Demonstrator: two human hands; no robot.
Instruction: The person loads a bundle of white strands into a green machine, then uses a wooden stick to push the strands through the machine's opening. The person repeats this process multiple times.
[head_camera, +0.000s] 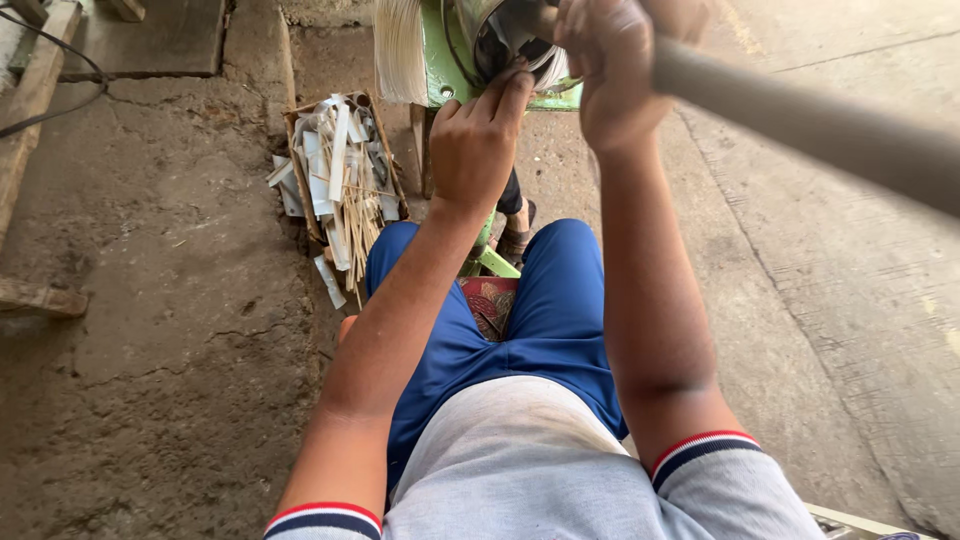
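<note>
Crate: a shallow wooden crate sits on the concrete floor to the person's left, filled with pale offcuts and thin splints; a few pieces spill over its edges.
Machine: a green machine stands ahead of the knees, with a round metal opening and a fan of thin pale strips hanging at its left.
Left hand: the left hand is loosely curled, its fingertips touching the lower rim of the round opening.
Right hand: the right hand is closed around a dark grey rod that runs off toward the right edge, just right of the opening.
Seat: the person sits in blue shorts; a red patterned cushion shows between the thighs.
Hard to see: the machine's top is cut off, and the inside of the opening is too dark to make out.
</note>
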